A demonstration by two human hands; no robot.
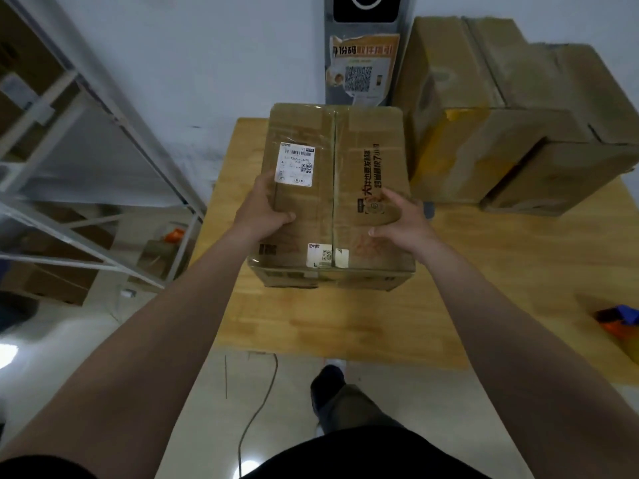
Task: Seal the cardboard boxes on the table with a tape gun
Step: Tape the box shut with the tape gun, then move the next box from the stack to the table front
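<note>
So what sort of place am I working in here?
Probably a parcel depot or stockroom: worn cardboard boxes stacked on the wooden table, a labelled box with shipping stickers, and metal shelving at left.

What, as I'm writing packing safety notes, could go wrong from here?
The box sits close to the table's left edge, so a shove might slide it off. The tape gun lies at the far right edge; reaching for it takes the right hand off the box, which may shift.

Closed, labelled cardboard box (332, 198) flat on table (345, 319).
</note>
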